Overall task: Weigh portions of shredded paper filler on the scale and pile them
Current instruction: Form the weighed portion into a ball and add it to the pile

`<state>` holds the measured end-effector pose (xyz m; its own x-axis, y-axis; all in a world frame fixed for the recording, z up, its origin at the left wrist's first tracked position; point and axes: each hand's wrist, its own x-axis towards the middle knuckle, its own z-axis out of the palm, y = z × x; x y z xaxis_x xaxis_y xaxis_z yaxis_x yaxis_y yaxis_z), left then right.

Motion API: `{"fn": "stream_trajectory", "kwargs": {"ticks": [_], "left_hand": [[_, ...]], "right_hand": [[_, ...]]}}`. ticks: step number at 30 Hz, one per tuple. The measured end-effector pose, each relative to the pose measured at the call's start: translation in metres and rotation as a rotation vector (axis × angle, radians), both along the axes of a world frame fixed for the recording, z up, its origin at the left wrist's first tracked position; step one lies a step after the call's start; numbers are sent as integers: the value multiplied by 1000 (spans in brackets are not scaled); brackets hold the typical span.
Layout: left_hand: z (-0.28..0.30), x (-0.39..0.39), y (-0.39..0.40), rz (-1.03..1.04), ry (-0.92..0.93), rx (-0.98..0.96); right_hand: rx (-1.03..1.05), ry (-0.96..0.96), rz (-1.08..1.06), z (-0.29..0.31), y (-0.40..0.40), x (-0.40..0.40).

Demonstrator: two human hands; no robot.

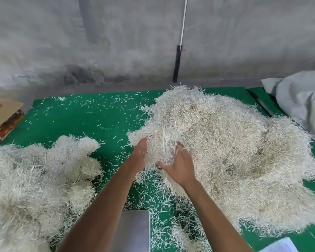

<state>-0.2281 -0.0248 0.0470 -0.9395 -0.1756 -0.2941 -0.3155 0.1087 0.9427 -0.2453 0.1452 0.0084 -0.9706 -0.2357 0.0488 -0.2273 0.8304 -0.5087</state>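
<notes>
A big heap of pale shredded paper filler (pixel 231 151) covers the right half of the green table (pixel 84 117). Both hands are at its left edge, around one clump of shreds (pixel 158 144). My left hand (pixel 141 150) grips the clump from the left, its fingers buried in the strands. My right hand (pixel 179 166) grips it from the right and below, fingers curled into the paper. A second pile of filler portions (pixel 36 180) lies on the left. The scale's bare steel pan (pixel 135 231) shows at the bottom centre, between my forearms.
Loose shreds are scattered over the green cloth. A cardboard box (pixel 2 110) sits off the table's far left corner. A grey sack (pixel 302 104) lies at the right. White paper (pixel 282 245) pokes in at the bottom right. A grey wall with a black-handled pole (pixel 176 64) stands behind.
</notes>
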Motion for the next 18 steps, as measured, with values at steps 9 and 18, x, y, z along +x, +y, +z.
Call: {"fn": "stream_trajectory", "kwargs": {"ticks": [9, 18], "left_hand": [[-5, 10, -68, 285, -85, -276], [-18, 18, -1, -485, -205, -575]], "right_hand": [[-448, -337, -71, -36, 17, 7], [-701, -490, -195, -23, 20, -7]]}}
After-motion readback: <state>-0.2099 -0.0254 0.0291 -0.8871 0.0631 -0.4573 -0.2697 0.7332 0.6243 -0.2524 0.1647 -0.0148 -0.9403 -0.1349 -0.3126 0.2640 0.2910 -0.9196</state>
